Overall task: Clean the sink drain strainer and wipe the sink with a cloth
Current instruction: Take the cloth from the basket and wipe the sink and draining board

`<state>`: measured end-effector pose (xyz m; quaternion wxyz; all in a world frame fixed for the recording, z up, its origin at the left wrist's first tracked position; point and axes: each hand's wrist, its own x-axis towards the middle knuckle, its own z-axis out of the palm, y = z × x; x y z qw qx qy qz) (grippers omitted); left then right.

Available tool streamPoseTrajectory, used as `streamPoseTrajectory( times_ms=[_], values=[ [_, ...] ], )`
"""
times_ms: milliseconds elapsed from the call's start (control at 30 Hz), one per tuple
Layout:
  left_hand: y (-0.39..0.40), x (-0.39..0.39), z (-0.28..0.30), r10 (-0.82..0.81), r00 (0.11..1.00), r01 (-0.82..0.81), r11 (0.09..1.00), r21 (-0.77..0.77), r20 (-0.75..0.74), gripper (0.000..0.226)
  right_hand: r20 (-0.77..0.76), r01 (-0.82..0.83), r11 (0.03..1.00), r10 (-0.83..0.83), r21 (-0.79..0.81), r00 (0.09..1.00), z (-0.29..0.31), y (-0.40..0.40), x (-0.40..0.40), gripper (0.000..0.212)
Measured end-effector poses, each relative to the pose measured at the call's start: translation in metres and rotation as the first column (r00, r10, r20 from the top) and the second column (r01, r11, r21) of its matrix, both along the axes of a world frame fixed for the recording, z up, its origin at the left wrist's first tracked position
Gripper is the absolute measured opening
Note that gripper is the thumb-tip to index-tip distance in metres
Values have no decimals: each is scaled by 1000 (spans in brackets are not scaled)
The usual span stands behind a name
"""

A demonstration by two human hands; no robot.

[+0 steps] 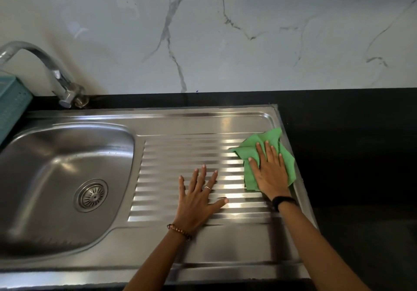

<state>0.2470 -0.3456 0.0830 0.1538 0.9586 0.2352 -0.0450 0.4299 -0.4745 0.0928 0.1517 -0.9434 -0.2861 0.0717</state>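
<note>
A stainless steel sink (pixel 56 155) fills the left, with a round drain strainer (pixel 92 195) seated in its basin floor. To its right runs the ribbed drainboard (pixel 185 153). A green cloth (pixel 261 148) lies crumpled at the drainboard's far right edge. My right hand (pixel 269 173) presses flat on the cloth, fingers spread. Resting flat on the ribs near the drainboard's middle is my left hand (pixel 198 198), fingers apart, holding nothing.
A chrome tap (pixel 56 74) arches over the sink from the back left. A teal box (pixel 11 108) stands at the far left edge. Black countertop (pixel 349 144) surrounds the sink on the right and back. A marble wall (pixel 225 31) rises behind.
</note>
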Motion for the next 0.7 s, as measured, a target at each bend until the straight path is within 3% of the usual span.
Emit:
streamPoseTrajectory(
  times_ms=[100,200,300,367,500,700],
  values=[
    [19,-21,2,15,999,-12,997,-73,44,76,51,62,998,-61,-12,997,-1,14,2,54],
    [50,-63,4,153,985,-147,985,-89,73,89,56,116,992,-114,-40,992,-3,27,-13,53],
    [81,-100,7,339,940,-333,937,-102,44,99,9,78,996,-77,-52,997,-2,59,-40,52],
    [97,-116,9,412,911,-406,898,-172,4,93,5,19,999,-18,-48,1000,-3,93,-65,52],
    [105,-128,12,443,896,-400,817,-416,7,81,-8,-122,991,122,-45,992,-4,170,-116,50],
    [107,-128,8,410,912,-383,857,-346,6,84,6,-274,959,275,-78,961,-8,238,-152,50]
  ],
)
